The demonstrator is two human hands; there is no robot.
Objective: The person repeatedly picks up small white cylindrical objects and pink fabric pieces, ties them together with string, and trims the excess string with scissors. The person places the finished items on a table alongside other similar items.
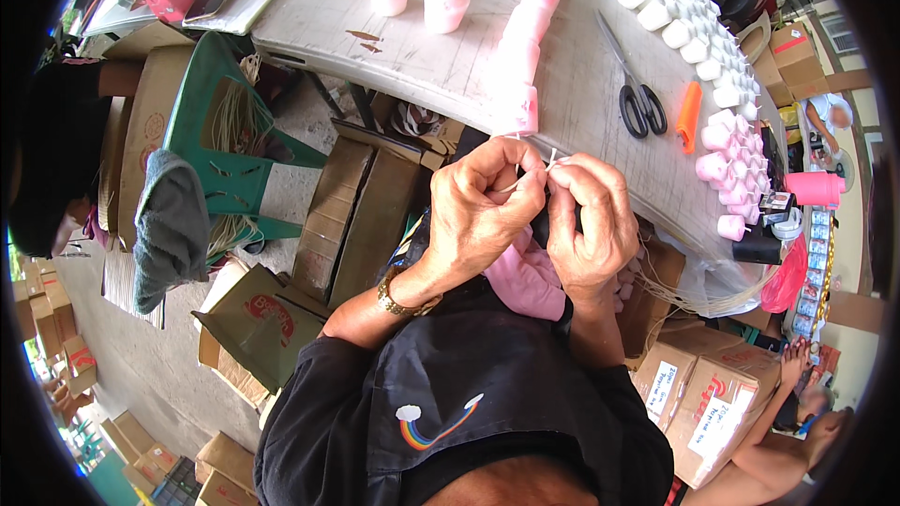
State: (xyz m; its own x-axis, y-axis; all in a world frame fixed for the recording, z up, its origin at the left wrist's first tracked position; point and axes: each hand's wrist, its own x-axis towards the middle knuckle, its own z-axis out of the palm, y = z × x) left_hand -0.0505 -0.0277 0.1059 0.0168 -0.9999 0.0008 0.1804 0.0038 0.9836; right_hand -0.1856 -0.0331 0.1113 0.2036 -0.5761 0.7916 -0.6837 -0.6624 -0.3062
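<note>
My left hand [486,189] and my right hand [591,225] meet at the table's near edge, fingers pinched on a thin white cord [551,158]. A short end of the cord stands up between the fingertips, and part of it crosses a loop near my left thumb. Just beyond my fingers ends a long row of pale pink cup-shaped pieces [521,56], set end to end across the table. The cord appears to come out at the near end of that row. Pink cloth [527,281] lies in my lap below the hands.
On the table [422,66] lie black-handled scissors [642,111], an orange cutter [689,117], two loose pink cups [446,7], and massed white cups [656,14] and pink cups [736,169]. Left stand a green chair [225,169] with a grey towel [169,225] and cardboard boxes [361,215].
</note>
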